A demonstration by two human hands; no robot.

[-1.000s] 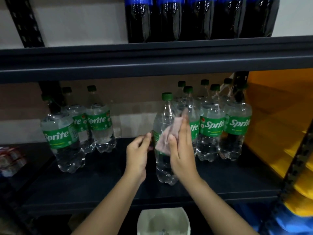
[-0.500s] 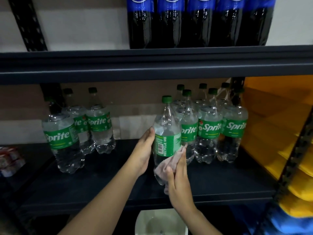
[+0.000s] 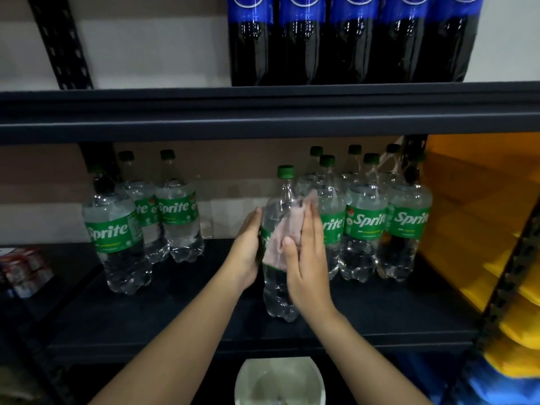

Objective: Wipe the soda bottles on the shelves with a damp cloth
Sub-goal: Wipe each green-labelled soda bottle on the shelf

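clear ribbed bottle [image 3: 277, 290], crumpled cloth [image 3: 285, 235]

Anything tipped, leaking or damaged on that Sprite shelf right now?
Nothing stands out. The left hand steadies the front Sprite bottle, which stands upright while the right hand presses the cloth to it. No spill shows on the shelf.

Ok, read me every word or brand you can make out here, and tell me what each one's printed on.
"Sprite": front left bottle, green label.
"Sprite": third left bottle.
"Sprite": two front right bottles.
"rite": bottle behind the right hand, partly hidden.
Held bottle: label covered by the cloth.
Small print, dark bottles' blue labels, left packets: unreadable.
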